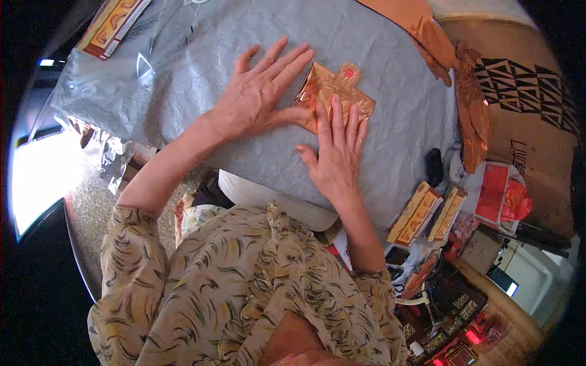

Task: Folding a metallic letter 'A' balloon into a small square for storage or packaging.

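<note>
A shiny copper-gold foil piece (337,84), folded roughly square, lies on the grey-covered table (201,79). A narrow tab with a small red mark sticks out from its far side. My right hand (337,155) lies flat on the foil's near part, fingers stretched out and thumb apart. On the left, my left hand (259,94) rests palm down with its fingers spread over the grey sheet. Its thumb reaches across to the foil's near left part. Neither hand grips anything. My fingers hide the near part of the foil.
Two slim printed boxes (415,213) lie by the table's right edge, near a small black object (434,166). Another printed box (113,27) sits at the far left. Crumpled orange-brown sheeting (473,110) hangs along the right edge, beside a patterned cardboard box (531,128).
</note>
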`<state>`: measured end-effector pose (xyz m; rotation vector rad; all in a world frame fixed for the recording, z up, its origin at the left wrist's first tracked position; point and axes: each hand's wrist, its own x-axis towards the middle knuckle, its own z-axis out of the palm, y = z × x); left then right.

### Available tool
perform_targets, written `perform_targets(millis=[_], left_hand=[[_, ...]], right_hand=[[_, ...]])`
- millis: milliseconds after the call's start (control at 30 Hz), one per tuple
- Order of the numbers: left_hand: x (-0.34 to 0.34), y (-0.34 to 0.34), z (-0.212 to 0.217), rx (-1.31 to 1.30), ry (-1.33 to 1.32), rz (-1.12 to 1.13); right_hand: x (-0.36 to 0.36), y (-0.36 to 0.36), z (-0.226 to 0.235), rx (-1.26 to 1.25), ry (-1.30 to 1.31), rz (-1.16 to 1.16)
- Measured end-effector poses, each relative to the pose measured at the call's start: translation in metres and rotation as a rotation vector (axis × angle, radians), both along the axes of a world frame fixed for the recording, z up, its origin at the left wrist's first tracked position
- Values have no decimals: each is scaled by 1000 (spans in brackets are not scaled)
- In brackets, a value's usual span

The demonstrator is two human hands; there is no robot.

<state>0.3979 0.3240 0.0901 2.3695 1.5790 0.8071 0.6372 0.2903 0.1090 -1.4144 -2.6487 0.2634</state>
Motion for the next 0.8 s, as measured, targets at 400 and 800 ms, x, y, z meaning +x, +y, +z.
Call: perform_targets(millis=[400, 800], left_hand=[[28, 27, -6, 130, 189, 176], [61, 14, 32, 93, 149, 11]], right_hand=[[3, -3, 3, 5, 46, -19], [12, -6, -4, 22, 233, -65]])
